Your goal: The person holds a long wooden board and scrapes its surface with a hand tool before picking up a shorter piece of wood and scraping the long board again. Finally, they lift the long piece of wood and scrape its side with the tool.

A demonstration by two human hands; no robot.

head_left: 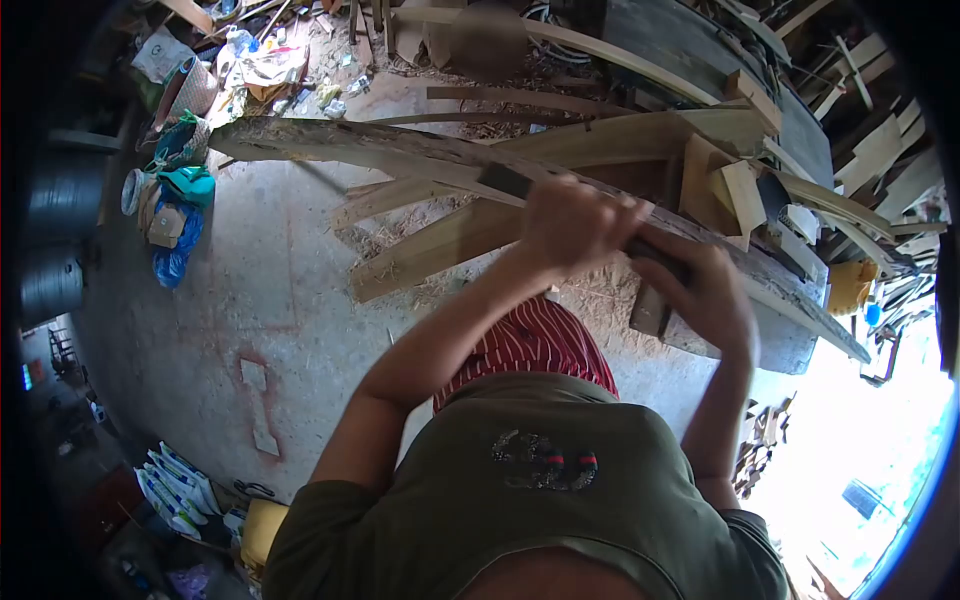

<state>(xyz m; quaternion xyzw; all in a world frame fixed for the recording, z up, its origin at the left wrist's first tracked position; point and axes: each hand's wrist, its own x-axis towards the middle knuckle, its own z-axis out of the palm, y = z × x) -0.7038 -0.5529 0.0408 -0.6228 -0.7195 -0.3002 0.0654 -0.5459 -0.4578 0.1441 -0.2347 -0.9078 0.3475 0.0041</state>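
A long wooden plank (400, 152) with a rough, bark-like edge lies slantwise in front of me, from upper left to lower right. Over it, both my hands grip a long, dark, flat tool (505, 182) whose exact kind I cannot make out. My left hand (580, 222) is closed round its middle part, and a flat dark end sticks out to the left. Wrapped round the tool's right end is my right hand (705, 290), near the plank's edge. The fingers hide much of the tool, and whether it touches the plank cannot be told.
More boards (430, 245) lie beneath and behind the plank, with wood shavings on the concrete floor (240, 240). Wood blocks (742, 195) stand at the right. Bags (185, 215) sit at the upper left, white sacks (175, 490) at the lower left.
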